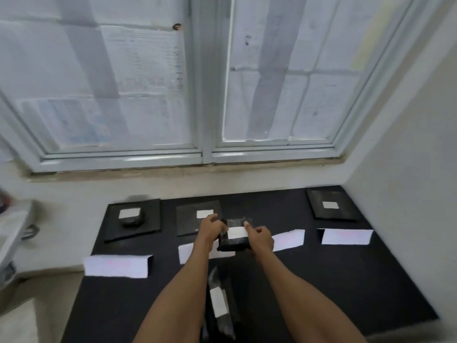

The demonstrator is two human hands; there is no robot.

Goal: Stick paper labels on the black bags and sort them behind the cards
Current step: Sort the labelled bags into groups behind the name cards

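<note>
Labelled bags (150, 219) sit along the back edge of the worktop (321, 280), behind three cards (116, 266). Mid-worktop, the left hand (210, 229) grips the black bag (232, 245) steady. The right hand (261, 237) clasps its other end, thumb pressing the paper label (237, 233) flat, and the bag is probably bound behind the unfilled third card (288, 240).

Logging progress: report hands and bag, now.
Gripping black bag: left hand, right hand. On it, paper label. No bag seen behind third card.
</note>
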